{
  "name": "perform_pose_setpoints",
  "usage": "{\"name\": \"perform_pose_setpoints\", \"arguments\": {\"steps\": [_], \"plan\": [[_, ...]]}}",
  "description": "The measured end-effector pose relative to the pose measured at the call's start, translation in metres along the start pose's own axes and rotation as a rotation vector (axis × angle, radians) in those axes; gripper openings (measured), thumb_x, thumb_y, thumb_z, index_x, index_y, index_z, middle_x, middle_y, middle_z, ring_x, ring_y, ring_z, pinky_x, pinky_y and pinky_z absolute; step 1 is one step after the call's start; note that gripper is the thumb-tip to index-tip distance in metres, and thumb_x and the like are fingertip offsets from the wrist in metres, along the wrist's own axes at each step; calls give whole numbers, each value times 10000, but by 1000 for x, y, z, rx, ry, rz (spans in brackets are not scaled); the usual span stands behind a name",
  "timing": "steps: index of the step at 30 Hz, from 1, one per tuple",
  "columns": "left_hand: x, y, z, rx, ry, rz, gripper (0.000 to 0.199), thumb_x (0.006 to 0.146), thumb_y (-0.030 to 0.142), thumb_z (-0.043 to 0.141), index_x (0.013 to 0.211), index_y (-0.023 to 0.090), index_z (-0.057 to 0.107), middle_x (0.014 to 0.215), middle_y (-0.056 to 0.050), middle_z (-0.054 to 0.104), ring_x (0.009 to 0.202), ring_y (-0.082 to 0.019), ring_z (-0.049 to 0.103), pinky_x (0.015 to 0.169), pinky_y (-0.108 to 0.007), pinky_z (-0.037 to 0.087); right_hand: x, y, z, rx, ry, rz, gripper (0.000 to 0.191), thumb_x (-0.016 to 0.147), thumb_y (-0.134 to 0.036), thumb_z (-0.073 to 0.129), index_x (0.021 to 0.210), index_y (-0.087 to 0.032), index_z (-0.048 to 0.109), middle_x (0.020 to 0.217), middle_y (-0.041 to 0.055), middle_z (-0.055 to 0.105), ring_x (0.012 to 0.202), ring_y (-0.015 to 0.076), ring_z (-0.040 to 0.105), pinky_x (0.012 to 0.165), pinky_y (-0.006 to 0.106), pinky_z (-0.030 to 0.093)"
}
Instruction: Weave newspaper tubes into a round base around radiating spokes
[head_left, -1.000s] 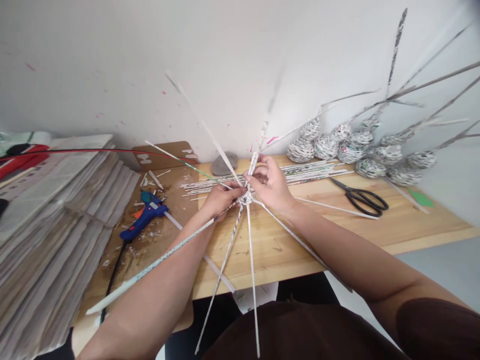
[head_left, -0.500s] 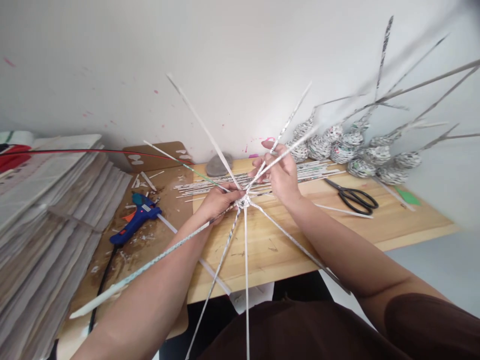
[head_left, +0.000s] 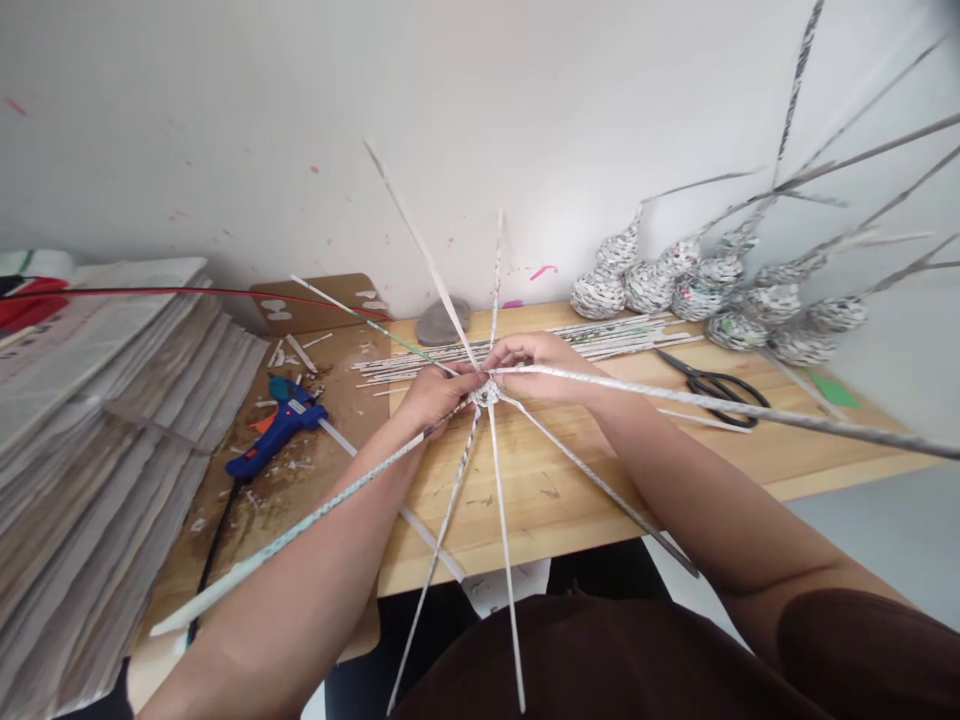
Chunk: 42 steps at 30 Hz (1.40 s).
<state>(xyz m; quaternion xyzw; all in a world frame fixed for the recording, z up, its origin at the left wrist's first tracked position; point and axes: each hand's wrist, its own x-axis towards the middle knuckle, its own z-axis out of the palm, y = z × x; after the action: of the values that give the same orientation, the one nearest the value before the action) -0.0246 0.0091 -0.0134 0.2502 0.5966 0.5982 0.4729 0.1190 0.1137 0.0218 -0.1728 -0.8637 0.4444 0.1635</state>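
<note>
Between my hands is a small woven hub (head_left: 486, 392) of rolled newspaper, with several long paper sticks fanning out from it. My left hand (head_left: 442, 397) pinches the hub's left edge between thumb and fingers. Close against its upper right side, my right hand (head_left: 536, 365) has its fingers curled in at the base of the sticks. One long paper stick (head_left: 675, 392) crosses in front of my right hand and runs out to the right. Another paper stick (head_left: 424, 250) points up and left. My right fingertips are partly hidden behind the sticks.
Loose paper sticks (head_left: 622, 338) lie behind my hands. Black-handled scissors (head_left: 724, 392) and woven paper gourd shapes (head_left: 649, 287) are at right. A blue glue gun (head_left: 277, 430) rests on brown board at left, beside stacked newspapers (head_left: 112, 420). A grey stone (head_left: 442, 322) sits by the wall.
My right hand has come down and left to the hub, its fingers closing in. One long stick has swung from upper right down to the right. My left hand keeps its pinch.
</note>
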Motion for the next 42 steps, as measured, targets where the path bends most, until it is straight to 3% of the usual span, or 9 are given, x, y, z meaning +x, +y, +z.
{"name": "perform_pose_setpoints", "arguments": {"steps": [6, 12, 17, 23, 27, 31, 35, 39, 42], "plan": [[1, -1, -5, -25, -62, -55, 261, 526, 241, 860, 685, 140, 679, 614, 2, 638, 527, -86, 550, 485, -186, 424, 1, 3, -3, -53, 58, 14, 172, 775, -323, 687, 842, -174, 740, 823, 34, 745, 741, 152, 668, 665, 242, 480], [2, 4, -8, -119, -96, -108, 222, 552, 178, 861, 695, 128, 700, 663, -23, 660, 578, -88, 584, 509, -171, 445, -2, 3, -15, -64, -44, -64, 203, 790, -294, 686, 953, -205, 767, 931, 39, 758, 849, 173, 684, 783, 282, 503], [3, 6, -9, -137, -119, -137, 190, 606, 183, 843, 718, 116, 705, 684, -45, 670, 583, -98, 595, 510, -183, 450, -5, -2, -22, -94, -97, -113, 237, 806, -324, 686, 1002, -220, 769, 977, 40, 761, 892, 184, 689, 789, 288, 496], [4, 1, -8, -168, -190, -65, 280, 559, 278, 883, 700, 110, 708, 643, -46, 650, 560, -104, 565, 505, -205, 441, -4, -2, -19, -197, -120, -197, 236, 822, -333, 682, 1007, -222, 778, 956, 50, 757, 885, 180, 681, 773, 269, 473], [7, -1, -8, -207, -144, 6, 286, 530, 293, 890, 658, 126, 696, 599, -27, 628, 539, -106, 541, 506, -221, 429, -3, -2, -14, -158, -72, -225, 272, 809, -386, 693, 1008, -220, 776, 966, 62, 751, 863, 184, 676, 740, 273, 478], [7, 2, -8, -200, -80, 66, 251, 554, 291, 867, 637, 137, 686, 592, -12, 623, 526, -94, 519, 503, -221, 403, -4, -3, -10, -33, 56, -116, 335, 816, -486, 665, 978, -213, 771, 974, 56, 753, 865, 191, 679, 750, 286, 494], [7, 4, -9, -180, -8, 81, 265, 546, 301, 863, 654, 144, 679, 589, -3, 624, 501, -86, 503, 476, -216, 368, -3, -3, -12, -80, 236, 33, 467, 821, -613, 598, 864, -179, 765, 834, 52, 748, 774, 195, 664, 699, 289, 475], [10, 3, -10, -183, 78, 81, 293, 526, 309, 866, 672, 144, 673, 599, -3, 638, 500, -88, 517, 467, -214, 356, -1, -5, -15, -149, 301, 174, 584, 838, -695, 502, 734, -176, 748, 737, 64, 734, 733, 212, 668, 688, 302, 458], [12, 1, -11, -182, 117, 110, 310, 514, 320, 863, 680, 149, 666, 618, -8, 652, 526, -104, 553, 491, -224, 387, -3, -9, -15, -199, 294, 176, 635, 862, -724, 415, 725, -191, 734, 773, 73, 741, 789, 242, 673, 708, 320, 456]]}}
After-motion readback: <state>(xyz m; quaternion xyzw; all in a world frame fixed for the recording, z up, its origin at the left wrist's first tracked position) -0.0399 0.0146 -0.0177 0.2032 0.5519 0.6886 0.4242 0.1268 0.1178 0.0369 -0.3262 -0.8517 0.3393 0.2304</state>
